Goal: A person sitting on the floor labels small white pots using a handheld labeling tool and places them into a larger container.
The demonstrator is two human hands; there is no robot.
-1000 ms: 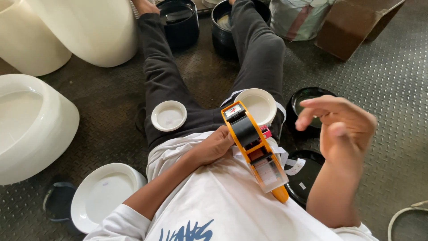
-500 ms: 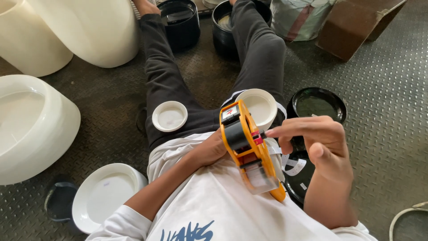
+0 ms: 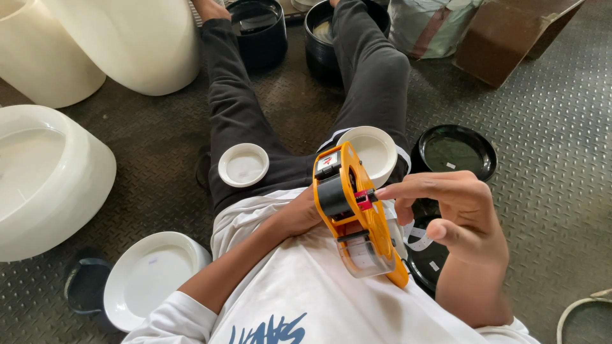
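Right hand [image 3: 456,210] now fingering label gun [image 3: 357,216]

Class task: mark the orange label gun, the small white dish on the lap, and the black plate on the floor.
orange label gun [image 3: 373,223], head view, orange side disc.
small white dish [image 3: 243,165], head view, its centre.
black plate [image 3: 454,153], head view, its glossy middle.

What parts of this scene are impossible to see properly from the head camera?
- Left hand: its fingers are behind the orange label gun, so the grip is hidden.
- Right hand: whether its fingertip touches the gun's red part is too small to tell.
- Black stack by the right arm: mostly covered by that arm.
- Feet: cut off at the top edge.
- Black tubs: contents unclear, rims cropped at the top edge.
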